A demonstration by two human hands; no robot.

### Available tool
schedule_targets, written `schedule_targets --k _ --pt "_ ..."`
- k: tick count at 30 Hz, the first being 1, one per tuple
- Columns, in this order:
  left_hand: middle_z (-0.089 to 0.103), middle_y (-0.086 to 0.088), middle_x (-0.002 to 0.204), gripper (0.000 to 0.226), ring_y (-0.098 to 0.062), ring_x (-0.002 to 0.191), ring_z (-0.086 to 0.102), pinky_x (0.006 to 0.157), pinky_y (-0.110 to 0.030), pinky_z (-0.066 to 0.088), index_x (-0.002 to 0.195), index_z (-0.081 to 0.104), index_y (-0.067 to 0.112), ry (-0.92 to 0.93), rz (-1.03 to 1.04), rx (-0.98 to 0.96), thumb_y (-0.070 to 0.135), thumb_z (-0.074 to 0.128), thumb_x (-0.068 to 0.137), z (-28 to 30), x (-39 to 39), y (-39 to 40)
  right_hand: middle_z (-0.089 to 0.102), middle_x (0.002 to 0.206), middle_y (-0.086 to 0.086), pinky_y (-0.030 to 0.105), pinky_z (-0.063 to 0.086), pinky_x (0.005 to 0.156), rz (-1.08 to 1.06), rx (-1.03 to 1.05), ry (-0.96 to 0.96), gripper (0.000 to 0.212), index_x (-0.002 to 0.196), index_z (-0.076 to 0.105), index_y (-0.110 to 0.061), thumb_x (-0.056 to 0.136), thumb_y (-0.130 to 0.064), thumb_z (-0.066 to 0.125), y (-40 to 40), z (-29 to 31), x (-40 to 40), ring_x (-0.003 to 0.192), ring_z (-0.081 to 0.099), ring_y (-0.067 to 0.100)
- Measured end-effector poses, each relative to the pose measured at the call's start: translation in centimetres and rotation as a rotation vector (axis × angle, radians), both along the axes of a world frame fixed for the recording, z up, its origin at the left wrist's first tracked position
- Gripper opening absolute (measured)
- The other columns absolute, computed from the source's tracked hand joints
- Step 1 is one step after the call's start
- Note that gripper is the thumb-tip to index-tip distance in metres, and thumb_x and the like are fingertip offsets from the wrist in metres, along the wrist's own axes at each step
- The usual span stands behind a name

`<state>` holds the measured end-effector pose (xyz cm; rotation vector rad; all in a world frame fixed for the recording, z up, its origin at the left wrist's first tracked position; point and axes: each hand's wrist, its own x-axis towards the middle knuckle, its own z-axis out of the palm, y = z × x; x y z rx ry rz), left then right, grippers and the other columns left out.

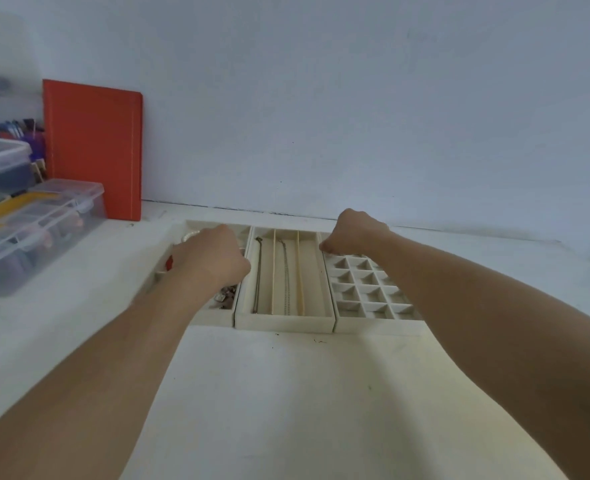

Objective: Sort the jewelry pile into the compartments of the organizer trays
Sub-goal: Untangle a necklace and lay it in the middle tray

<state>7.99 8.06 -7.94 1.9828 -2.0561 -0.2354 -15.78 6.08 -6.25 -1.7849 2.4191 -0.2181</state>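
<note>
- Three cream organizer trays sit side by side, touching, on the white bench (286, 393) near the wall.
- Left tray (213, 318): wide compartments; small jewelry pieces (225, 295) lie in its near compartment, a red item (169, 262) at its left side, a pale bangle-like piece (190, 235) at the far end.
- Middle tray (284, 322): long lanes; a dark chain (257, 275) in the leftmost lane, a silver chain (285, 275) in the next, both laid lengthwise.
- Right tray (373, 322): grid of small square cells; contents too small to tell.
- Left hand (213, 258) over the left tray, knuckles up, fingers curled downward into it; cannot tell whether its grip has hold of anything.
- Right hand (352, 233) at the far left corner of the right tray, fingers bunched to a pinch; anything pinched is too small to see.
- Far left on the bench: clear plastic storage boxes (33, 230), an orange book (94, 150) upright against the wall.
</note>
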Motion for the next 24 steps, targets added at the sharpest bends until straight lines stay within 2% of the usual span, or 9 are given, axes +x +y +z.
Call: schedule_targets --k 5,13,18,21,23,24 --pt "0.065 -0.003 0.073 0.008 -0.019 0.063 0.059 0.052 -0.023 0.039 0.077 0.067 0.012 -0.011 0.002 0.005 0.019 0.067 0.078 0.1 -0.1 0.2 0.052 0.068 -0.002 0.024 0.040 0.057 -0.012 -0.021 -0.032 0.014 0.077 0.051 -0.015 0.077 -0.019 0.065 -0.1 -0.6 0.6 0.057 0.050 0.020" --pt "0.065 -0.004 0.073 0.007 -0.021 0.064 0.061 0.055 -0.025 0.043 0.078 0.065 0.010 0.022 0.006 0.011 0.017 0.065 0.076 0.0 -0.2 -0.1 0.049 0.066 -0.003 0.023 0.036 0.056 -0.031 -0.035 -0.045 0.013 0.075 0.050 -0.017 0.076 -0.017 0.063 -0.8 -0.6 1.1 0.056 0.047 0.019" --pt "0.068 -0.003 0.074 0.012 -0.021 0.066 0.063 0.054 -0.024 0.041 0.079 0.071 0.013 0.009 0.005 -0.003 0.024 0.067 0.079 0.1 0.1 0.2 0.054 0.069 -0.002 0.023 0.038 0.056 -0.026 -0.056 -0.088 0.018 0.075 0.051 -0.018 0.080 -0.026 0.066 -0.5 -0.7 0.3 0.058 0.051 0.018" --pt "0.066 0.007 0.071 0.014 -0.018 0.070 0.065 0.060 -0.026 0.044 0.076 0.072 0.025 0.158 -0.038 -0.161 0.035 0.067 0.085 0.8 -0.6 0.9 0.060 0.069 -0.004 0.025 0.041 0.058 -0.025 -0.105 -0.149 0.031 0.083 0.063 -0.015 0.087 -0.046 0.068 0.1 -0.2 -1.5 0.062 0.058 0.017" --pt "0.059 0.013 0.062 0.016 -0.011 0.065 0.060 0.060 -0.026 0.041 0.074 0.071 0.031 0.345 -0.105 -0.255 0.039 0.069 0.087 1.1 -2.0 2.1 0.068 0.074 -0.004 0.026 0.046 0.064 -0.018 -0.156 -0.189 0.038 0.092 0.072 -0.017 0.088 -0.055 0.066 0.9 0.3 -3.1 0.070 0.066 0.018" --pt "0.057 0.013 0.058 0.015 -0.008 0.060 0.057 0.057 -0.024 0.038 0.075 0.071 0.031 0.390 -0.155 -0.242 0.039 0.070 0.087 1.1 -3.1 2.7 0.071 0.076 -0.004 0.027 0.047 0.065 -0.019 -0.180 -0.201 0.037 0.092 0.074 -0.020 0.088 -0.056 0.065 1.6 0.5 -4.0 0.074 0.068 0.018"
